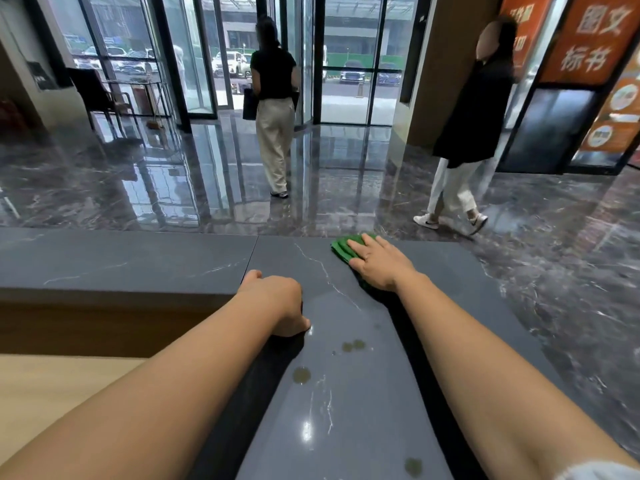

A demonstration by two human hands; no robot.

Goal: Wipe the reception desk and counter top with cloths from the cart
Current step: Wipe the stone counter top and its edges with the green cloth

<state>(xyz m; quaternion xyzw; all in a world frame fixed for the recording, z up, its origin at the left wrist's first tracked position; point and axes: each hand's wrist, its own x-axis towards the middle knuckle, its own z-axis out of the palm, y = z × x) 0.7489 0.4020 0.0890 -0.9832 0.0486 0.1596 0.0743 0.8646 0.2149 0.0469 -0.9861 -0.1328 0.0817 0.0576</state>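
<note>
Closest to me, a dull splotch point(413, 466) sits on the grey tabletop point(363, 403), and more splotches point(302, 375) lie further up between my forearms, so this near stretch looks unwiped. Right hand point(379, 263): fingers point(360, 244) straight and flat, pressing the green cloth point(341, 251) down near the tabletop's far edge, the cloth bunched in folds and mostly hidden under the palm. Left hand point(277, 299): fingers curled in, nothing held, knuckles resting at the tabletop's left edge. I'd call the wipe barely underway, with the long left slab point(121, 261) yet to do.
</note>
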